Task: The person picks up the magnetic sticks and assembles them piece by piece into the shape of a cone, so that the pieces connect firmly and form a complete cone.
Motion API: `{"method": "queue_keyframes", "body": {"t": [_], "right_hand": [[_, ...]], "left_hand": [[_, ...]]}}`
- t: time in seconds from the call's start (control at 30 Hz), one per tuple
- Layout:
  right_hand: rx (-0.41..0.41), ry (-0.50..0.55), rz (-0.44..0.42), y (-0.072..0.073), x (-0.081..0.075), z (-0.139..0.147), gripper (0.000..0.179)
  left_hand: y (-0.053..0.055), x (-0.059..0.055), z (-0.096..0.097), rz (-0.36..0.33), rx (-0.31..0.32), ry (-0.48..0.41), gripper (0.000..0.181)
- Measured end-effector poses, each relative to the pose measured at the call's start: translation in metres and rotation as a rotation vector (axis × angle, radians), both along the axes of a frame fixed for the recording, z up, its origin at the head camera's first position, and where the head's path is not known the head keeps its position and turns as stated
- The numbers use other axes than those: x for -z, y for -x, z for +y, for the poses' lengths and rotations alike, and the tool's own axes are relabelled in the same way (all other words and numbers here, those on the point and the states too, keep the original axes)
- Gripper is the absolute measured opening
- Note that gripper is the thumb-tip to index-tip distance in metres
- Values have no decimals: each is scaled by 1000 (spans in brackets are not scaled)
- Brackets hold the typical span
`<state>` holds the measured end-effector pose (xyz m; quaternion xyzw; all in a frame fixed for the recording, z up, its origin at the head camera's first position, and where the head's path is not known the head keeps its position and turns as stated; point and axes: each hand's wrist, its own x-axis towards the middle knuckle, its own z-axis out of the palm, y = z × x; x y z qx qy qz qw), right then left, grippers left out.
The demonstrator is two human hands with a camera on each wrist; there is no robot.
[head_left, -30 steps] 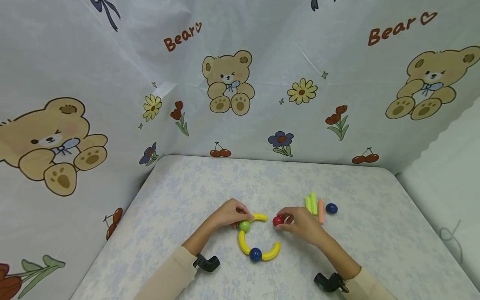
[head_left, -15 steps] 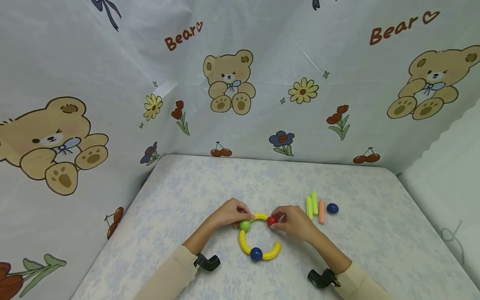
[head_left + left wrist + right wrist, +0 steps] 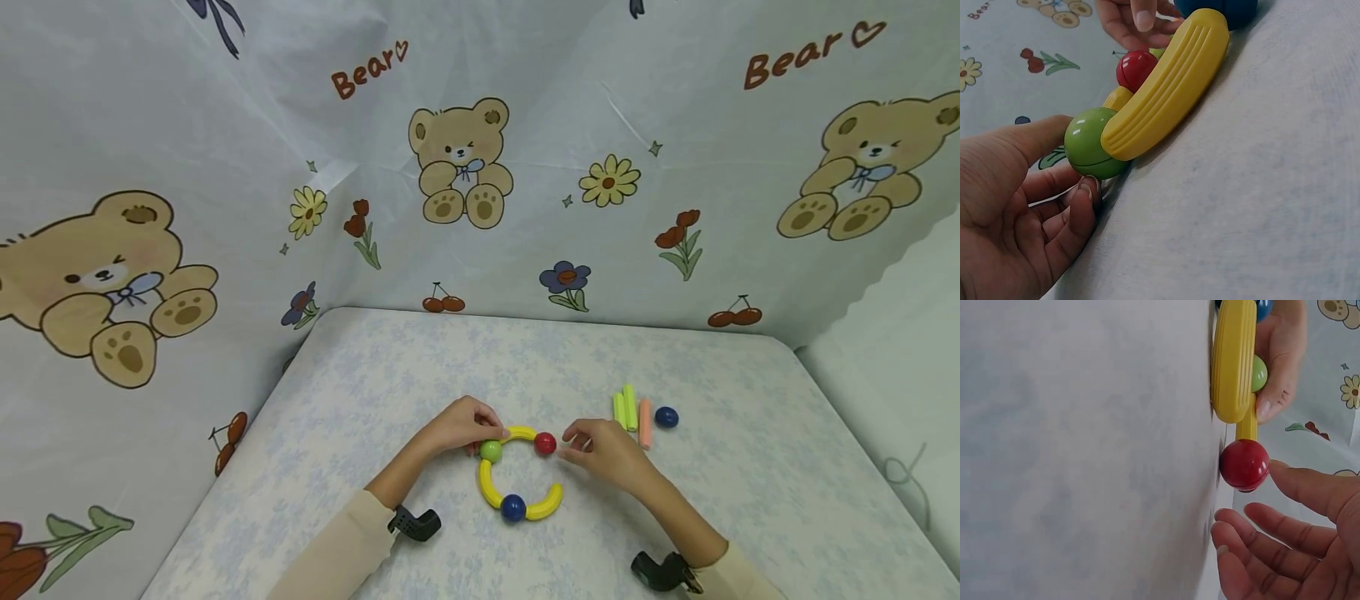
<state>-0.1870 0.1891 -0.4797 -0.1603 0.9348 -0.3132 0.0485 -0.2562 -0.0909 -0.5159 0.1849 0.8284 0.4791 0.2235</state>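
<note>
Pulled the right hand [image 3: 604, 451] off the red ball [image 3: 545, 443], leaving it just left of that wide, unfilled grip. Pinching the green ball [image 3: 491, 451] with the left hand [image 3: 462, 426].

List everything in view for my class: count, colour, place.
Curved pieces: 3, yellow, in open ring
Green ball: 1, green, ring's upper left
Red ball: 1, red, ring's upper right
Orange stick: 1, orange, right of ring
Green sticks: 2, lime, beside orange stick
Blue balls: 2, blue, ring's bottom and beside orange stick
Table: 1, pale, below
Backdrop: 1, grey with bears, behind
Cord: 1, pale, far right
Sleeves: 2, beige, picture's bottom
Wrist devices: 2, black, by sleeves
Left hand: 1, at green ball
Right hand: 1, beside red ball
</note>
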Motion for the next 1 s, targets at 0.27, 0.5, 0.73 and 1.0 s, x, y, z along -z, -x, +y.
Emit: {"method": "queue_keyframes", "body": {"t": [0.27, 0.5, 0.73, 1.0], "right_hand": [[8, -27, -128, -23, -3, 9, 16], [-66, -4, -221, -40, -6, 3, 22], [-61, -16, -190, -43, -1, -9, 32], [-17, -56, -190, -40, 1, -17, 38]], "left_hand": [[-1, 0, 0, 0, -7, 4, 18], [-2, -3, 2, -1, -6, -14, 17], [0, 1, 1, 14, 2, -22, 16], [2, 4, 1, 53, 35, -48, 18]]}}
